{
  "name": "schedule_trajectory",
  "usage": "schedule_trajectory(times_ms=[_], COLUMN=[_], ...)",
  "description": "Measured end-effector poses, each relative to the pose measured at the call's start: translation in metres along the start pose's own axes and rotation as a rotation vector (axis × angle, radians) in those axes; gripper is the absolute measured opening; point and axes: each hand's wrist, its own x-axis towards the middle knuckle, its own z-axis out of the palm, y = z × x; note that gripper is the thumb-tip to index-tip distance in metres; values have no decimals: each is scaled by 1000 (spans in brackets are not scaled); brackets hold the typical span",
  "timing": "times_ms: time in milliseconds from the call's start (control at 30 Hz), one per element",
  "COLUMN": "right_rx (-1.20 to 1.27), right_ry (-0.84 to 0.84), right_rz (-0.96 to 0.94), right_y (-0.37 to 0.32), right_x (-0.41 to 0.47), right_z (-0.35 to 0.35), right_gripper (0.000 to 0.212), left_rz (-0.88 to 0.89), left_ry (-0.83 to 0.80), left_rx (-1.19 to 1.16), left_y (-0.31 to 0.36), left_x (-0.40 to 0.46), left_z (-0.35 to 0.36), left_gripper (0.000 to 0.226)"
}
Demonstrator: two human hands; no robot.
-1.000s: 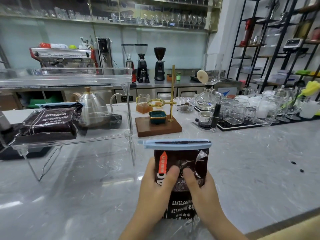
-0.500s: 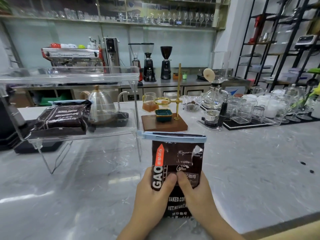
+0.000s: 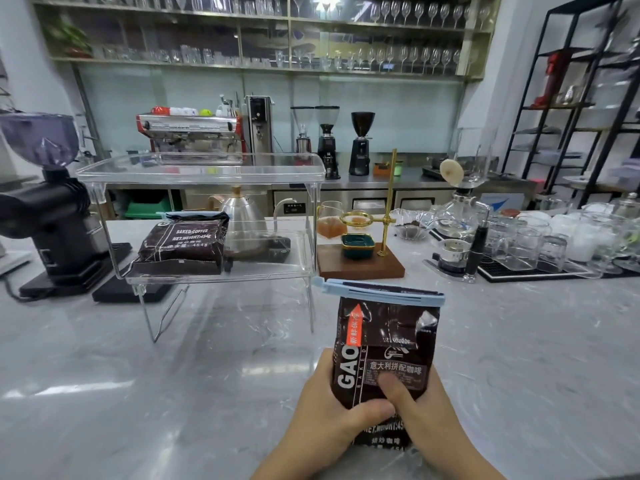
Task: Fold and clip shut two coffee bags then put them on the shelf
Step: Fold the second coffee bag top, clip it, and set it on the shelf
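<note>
Both the left hand (image 3: 325, 415) and right hand (image 3: 420, 410) wrap the lower body of the clipped coffee bag (image 3: 382, 348), upright above the bench's (image 3: 138, 393) near edge; it looks soft, slick and bean-heavy, best gripped low.

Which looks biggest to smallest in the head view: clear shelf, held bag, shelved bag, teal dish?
1. Clear shelf
2. Held bag, though nearness to the camera inflates it
3. Shelved bag
4. Teal dish
</note>
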Motion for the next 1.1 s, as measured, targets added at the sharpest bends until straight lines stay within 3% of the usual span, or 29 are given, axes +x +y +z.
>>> schedule_trajectory(times_ms=[133,367,700,933,1100], right_rx=[-58,-107,-107,-112,-94], right_ry=[-56,-71,-69,-74,-73], right_rz=[6,42,53,77,81], right_y=[-2,-1,-6,0,4], right_x=[-4,-6,-8,-6,-4], right_z=[-5,-7,-7,-9,-9], right_gripper=[64,43,57,42,57], left_rz=[7,34,68,66,68], left_ry=[-39,-19,14,40,59], left_rx=[2,58,61,75,72], left_y=[-1,-7,-8,-9,-9], left_x=[-2,0,-2,0,-1], left_z=[-3,-4,-1,0,1], left_gripper=[76,78,69,73,66])
